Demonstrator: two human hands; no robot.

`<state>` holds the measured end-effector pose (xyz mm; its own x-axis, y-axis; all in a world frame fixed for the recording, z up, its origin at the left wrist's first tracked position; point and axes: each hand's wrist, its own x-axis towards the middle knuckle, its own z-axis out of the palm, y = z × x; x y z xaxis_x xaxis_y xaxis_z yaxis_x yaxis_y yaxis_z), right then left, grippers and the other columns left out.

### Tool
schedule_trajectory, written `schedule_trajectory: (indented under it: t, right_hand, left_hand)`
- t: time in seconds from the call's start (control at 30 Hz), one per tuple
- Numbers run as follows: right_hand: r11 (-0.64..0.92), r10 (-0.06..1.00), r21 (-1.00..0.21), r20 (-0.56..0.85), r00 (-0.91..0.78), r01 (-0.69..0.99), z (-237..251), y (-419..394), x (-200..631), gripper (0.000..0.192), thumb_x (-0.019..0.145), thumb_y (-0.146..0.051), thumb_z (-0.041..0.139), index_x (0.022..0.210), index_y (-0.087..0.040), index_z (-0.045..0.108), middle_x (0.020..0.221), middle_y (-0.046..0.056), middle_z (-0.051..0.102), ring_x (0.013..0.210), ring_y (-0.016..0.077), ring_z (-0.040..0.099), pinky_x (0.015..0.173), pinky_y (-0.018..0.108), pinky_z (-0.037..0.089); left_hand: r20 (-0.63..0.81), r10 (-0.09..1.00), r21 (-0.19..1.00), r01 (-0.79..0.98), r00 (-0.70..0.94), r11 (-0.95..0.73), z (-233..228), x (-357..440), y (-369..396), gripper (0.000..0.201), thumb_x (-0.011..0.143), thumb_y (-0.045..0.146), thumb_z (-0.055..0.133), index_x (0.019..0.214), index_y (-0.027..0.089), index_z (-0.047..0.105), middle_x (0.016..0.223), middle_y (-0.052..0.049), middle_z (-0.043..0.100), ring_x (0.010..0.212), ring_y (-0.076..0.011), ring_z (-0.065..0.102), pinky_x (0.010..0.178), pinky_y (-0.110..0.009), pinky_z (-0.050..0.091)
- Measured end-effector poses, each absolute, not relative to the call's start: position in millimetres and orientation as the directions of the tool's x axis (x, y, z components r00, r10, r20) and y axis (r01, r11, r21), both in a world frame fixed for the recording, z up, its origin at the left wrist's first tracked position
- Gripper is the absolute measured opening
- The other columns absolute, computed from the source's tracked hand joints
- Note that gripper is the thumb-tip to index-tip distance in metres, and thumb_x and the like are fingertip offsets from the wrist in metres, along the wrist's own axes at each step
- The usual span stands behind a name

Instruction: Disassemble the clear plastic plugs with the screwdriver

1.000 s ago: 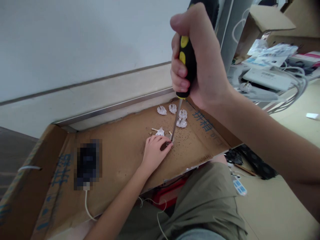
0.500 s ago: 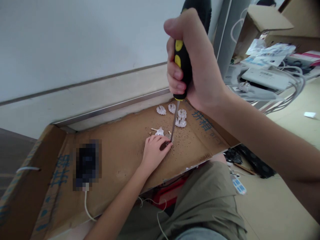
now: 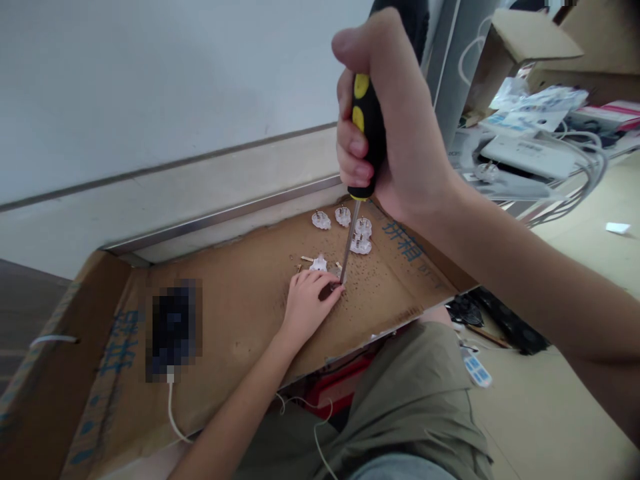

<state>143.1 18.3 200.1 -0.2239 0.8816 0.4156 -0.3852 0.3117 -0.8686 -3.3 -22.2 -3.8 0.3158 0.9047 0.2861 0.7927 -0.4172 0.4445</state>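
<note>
Right hand (image 3: 395,127) is clenching a screwdriver (image 3: 363,143), tip on a small part that the left hand (image 3: 310,303) is pinching; four plugs (image 3: 345,230) are lying beyond, apparently finished or waiting.

Bare forearms without sleeves; olive-green trousers (image 3: 420,400) cover the legs.

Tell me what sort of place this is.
Probably an informal workshop or storeroom for electrical goods: a flattened cardboard sheet serves as a bench, clear plug parts lie on it, and power strips with cables and boxes pile up nearby.
</note>
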Motion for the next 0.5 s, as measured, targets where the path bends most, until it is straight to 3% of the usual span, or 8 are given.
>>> schedule_trajectory:
  t: [0.1,0.3,0.5]
  right_hand:
    - [0.298,0.89,-0.88,0.396,-0.225,-0.37,199.8,19.1,143.5,0.028,0.088,-0.037,0.041,0.073,-0.017,0.03,0.05,-0.008,0.026,0.036,0.0028,0.023,0.037,0.018,0.014]
    - [0.304,0.887,-0.872,0.406,-0.22,-0.384,198.5,19.7,145.6,0.007,0.078,-0.02,0.034,0.073,-0.017,0.03,0.05,-0.008,0.026,0.037,0.0029,0.024,0.037,0.017,0.014]
    - [0.301,0.894,-0.873,0.399,-0.204,-0.384,197.4,24.0,146.5,0.017,0.082,-0.028,0.039,0.073,-0.017,0.031,0.051,-0.007,0.026,0.037,0.0033,0.024,0.037,0.018,0.014]
  left_hand:
    - [0.282,0.906,0.447,0.793,0.314,-0.414,-3.9,-3.4,-22.1,0.019,0.087,0.04,0.054,0.092,0.027,0.067,0.099,-0.001,0.07,0.097,-0.0204,0.056,0.09,-0.039,0.036]
    - [0.289,0.903,0.447,0.79,0.317,-0.42,-4.7,-3.3,-21.9,0.018,0.087,0.04,0.054,0.092,0.027,0.066,0.099,0.001,0.07,0.096,-0.0194,0.056,0.09,-0.038,0.036]
    - [0.293,0.902,0.444,0.789,0.319,-0.423,-4.4,-3.1,-21.8,0.018,0.087,0.04,0.055,0.092,0.027,0.066,0.099,0.002,0.07,0.096,-0.0188,0.056,0.089,-0.038,0.036]
